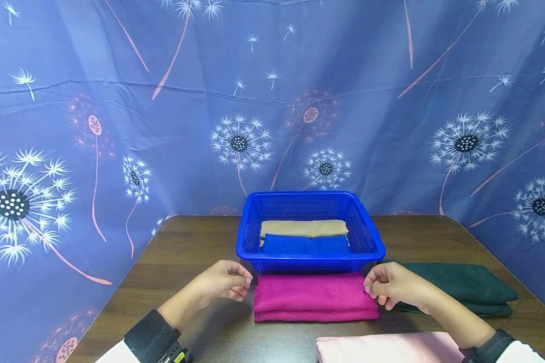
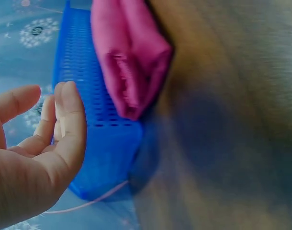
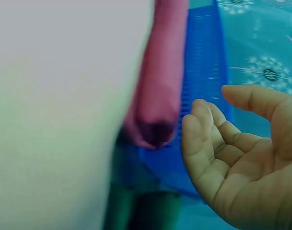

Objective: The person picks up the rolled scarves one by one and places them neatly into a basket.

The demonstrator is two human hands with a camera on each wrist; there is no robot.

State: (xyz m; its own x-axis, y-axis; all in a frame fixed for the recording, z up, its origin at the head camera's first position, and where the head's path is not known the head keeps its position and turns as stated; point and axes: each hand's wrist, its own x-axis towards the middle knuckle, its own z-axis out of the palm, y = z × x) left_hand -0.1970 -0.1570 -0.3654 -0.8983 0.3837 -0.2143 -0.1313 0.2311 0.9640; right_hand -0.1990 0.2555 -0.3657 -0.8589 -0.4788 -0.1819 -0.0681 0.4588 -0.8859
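Note:
A folded magenta cloth (image 1: 315, 297) lies on the table against the front of the blue plastic basket (image 1: 311, 264). Just off its left end is my left hand (image 1: 224, 283), fingers loosely bent and nothing between thumb and fingertips. My right hand (image 1: 392, 286) hovers at the cloth's right end, and in the right wrist view its thumb and fingers are apart with nothing held. Inside the basket lie a folded beige cloth (image 1: 304, 228) and a folded blue cloth (image 1: 305, 245). The left wrist view shows the folded end of the magenta cloth (image 2: 131, 62) beyond the fingertips.
A dark green folded cloth (image 1: 458, 282) rests at the right, partly behind my right forearm. Nearer the front edge lies a pale pink cloth (image 1: 386, 349), cut off by the frame. A blue dandelion-print curtain (image 1: 277, 101) hangs behind the wooden table (image 1: 186, 242).

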